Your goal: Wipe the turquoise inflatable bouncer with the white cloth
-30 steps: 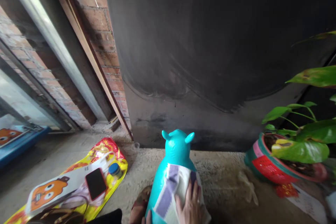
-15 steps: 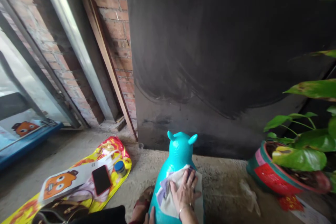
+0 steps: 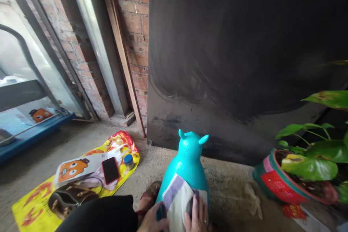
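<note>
A turquoise inflatable animal toy (image 3: 187, 163) with two small ears stands on the floor in front of me. A white and purple towel (image 3: 175, 199) is draped over its back. My right hand (image 3: 198, 215) lies on the towel's right part, fingers stretched out and pressing down. My left hand (image 3: 152, 219) is at the toy's left side by the towel's edge, thumb and forefinger apart, with turquoise showing between them. Both hands are partly cut off by the lower edge of the view.
A yellow bag (image 3: 35, 199) lies at left, bearing a phone (image 3: 110, 170), a blue-lidded jar (image 3: 128, 161) and a brown handbag (image 3: 65, 199). A potted plant (image 3: 268, 177) stands at right. Behind the toy rises a dark panel (image 3: 231, 61). A blue cart (image 3: 35, 134) is far left.
The towel is spread differently, with its purple stripe now at upper left. My right hand has moved lower on it. My left hand has come further into view, up beside the towel.
</note>
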The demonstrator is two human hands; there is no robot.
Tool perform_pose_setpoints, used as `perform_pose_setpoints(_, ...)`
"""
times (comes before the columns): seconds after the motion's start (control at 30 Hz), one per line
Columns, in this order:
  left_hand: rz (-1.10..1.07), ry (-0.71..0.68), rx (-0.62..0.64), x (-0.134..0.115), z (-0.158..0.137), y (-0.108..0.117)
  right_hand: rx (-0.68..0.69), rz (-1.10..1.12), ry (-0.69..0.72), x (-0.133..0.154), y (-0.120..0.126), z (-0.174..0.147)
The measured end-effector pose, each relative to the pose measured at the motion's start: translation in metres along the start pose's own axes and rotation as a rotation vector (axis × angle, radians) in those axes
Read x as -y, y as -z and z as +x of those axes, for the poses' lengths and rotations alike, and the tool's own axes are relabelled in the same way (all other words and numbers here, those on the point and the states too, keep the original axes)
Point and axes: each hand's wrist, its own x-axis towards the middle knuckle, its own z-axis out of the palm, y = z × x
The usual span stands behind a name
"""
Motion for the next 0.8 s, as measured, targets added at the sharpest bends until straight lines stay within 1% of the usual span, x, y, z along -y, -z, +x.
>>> perform_pose_setpoints(0.1, 0.051, -0.03, -0.081, 0.003, 0.007, -0.001, 0.102, 0.045, -0.05, 0.017, 0.02, 0.034)
perform_pose_setpoints(0.2, 0.059, -0.092, -0.197, 0.007, 0.015, -0.007, 0.185, 0.081, -0.086, 0.035, 0.038, 0.07)
perform_pose_setpoints(0.27, 0.025, -0.136, -0.265, 0.007, 0.017, -0.011, 0.205, 0.068, -0.112, 0.041, 0.045, 0.084)
perform_pose_setpoints(0.3, 0.002, -0.151, -0.289, 0.006, 0.017, -0.012, 0.207, 0.054, -0.122, 0.042, 0.046, 0.087)
perform_pose_setpoints(0.33, -0.023, -0.16, -0.313, 0.005, 0.017, -0.013, 0.204, 0.039, -0.122, 0.041, 0.045, 0.085)
perform_pose_setpoints(0.4, -0.067, -0.186, -0.351, 0.001, 0.014, -0.014, 0.192, 0.012, -0.104, 0.038, 0.04, 0.073)
perform_pose_setpoints(0.5, -0.098, -0.21, -0.368, -0.005, 0.007, -0.014, 0.141, 0.002, -0.062, 0.031, 0.024, 0.039)
perform_pose_setpoints(0.63, -0.084, -0.175, -0.37, -0.011, 0.0, -0.014, -0.033, 0.021, -0.073, 0.018, -0.003, 0.001)
perform_pose_setpoints(0.8, -0.111, -0.173, -0.386, -0.015, 0.002, -0.019, -0.225, 0.157, 0.022, -0.011, -0.036, -0.015)
